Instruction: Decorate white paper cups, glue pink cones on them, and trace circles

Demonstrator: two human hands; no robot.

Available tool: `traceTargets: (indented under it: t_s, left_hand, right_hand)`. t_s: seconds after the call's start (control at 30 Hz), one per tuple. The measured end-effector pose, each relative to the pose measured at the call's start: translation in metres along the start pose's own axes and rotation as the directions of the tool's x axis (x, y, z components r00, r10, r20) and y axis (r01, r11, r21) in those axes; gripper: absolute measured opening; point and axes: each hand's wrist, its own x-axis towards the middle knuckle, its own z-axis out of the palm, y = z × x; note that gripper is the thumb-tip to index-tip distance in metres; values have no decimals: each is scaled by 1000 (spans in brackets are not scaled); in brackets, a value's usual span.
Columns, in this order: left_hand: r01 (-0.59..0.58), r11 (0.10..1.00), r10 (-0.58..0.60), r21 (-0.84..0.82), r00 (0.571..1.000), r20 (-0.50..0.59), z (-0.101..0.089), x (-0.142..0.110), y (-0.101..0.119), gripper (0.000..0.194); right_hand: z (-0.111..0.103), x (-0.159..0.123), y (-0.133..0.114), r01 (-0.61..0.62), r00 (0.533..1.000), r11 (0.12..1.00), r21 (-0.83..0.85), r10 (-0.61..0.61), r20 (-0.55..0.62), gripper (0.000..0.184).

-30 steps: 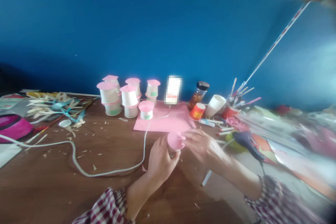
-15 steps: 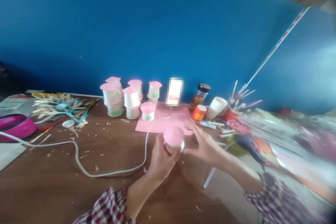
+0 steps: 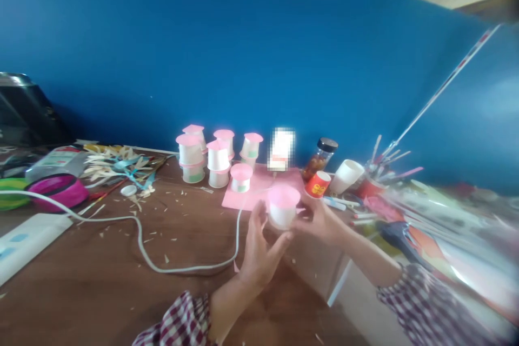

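Observation:
A white paper cup (image 3: 283, 217) with a round pink paper disc on top is between my hands above the brown table. My right hand (image 3: 324, 223) grips the cup's right side with thumb and fingers. My left hand (image 3: 259, 259) is open at its lower left, fingers and thumb apart around it. Behind, a single pink-topped cup (image 3: 241, 179) stands on a pink sheet (image 3: 263, 199). To its left and behind it are several stacks of white cups (image 3: 191, 158) with pink discs between and on top.
A white cable (image 3: 182, 270) crosses the table to a pixelated bright object (image 3: 281, 148). On the right are a dark-lidded jar (image 3: 320, 159), a red cup (image 3: 317, 184), a white cup (image 3: 347, 175) and blurred clutter. Wooden sticks (image 3: 115, 165), a magenta case (image 3: 59, 192) and a power strip (image 3: 28, 243) lie left.
My right hand has moved in onto the cup, and my left hand has loosened from it. The cup is raised a little. The view has shifted left.

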Motion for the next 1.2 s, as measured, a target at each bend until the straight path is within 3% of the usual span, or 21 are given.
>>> traceTargets:
  t_s: [0.1, 0.2, 0.37, 0.5, 0.87, 1.2]
  left_hand:
    - [7, 999, -5, 40, 998, -62, 0, -3, -3, 48]
    - [38, 992, -32, 118, 998, -49, 1, -5, -1, 35]
    - [23, 990, -4, 140, 991, -134, -3, -2, 6, 28]
    - [-8, 990, 32, 139, 985, -169, -5, -1, 6, 28]
    - [46, 988, -26, 150, 991, -132, -6, 0, 6, 31]
    - [56, 986, -42, 157, 995, -91, -5, -3, 8, 33]
  right_hand:
    - [-2, 25, -2, 21, 991, 1000, 8, -20, -129, 40]
    - [7, 58, -7, 51, 967, 999, 1, -49, -248, 34]
    - [40, 113, -8, 88, 935, 996, 16, -77, -345, 38]
    - [62, 140, -3, 83, 918, 996, 12, -72, -390, 44]
    - [81, 159, 20, 50, 933, 999, -5, -48, -356, 34]
    - [81, 163, 16, 10, 932, 1000, -17, -15, -361, 39]
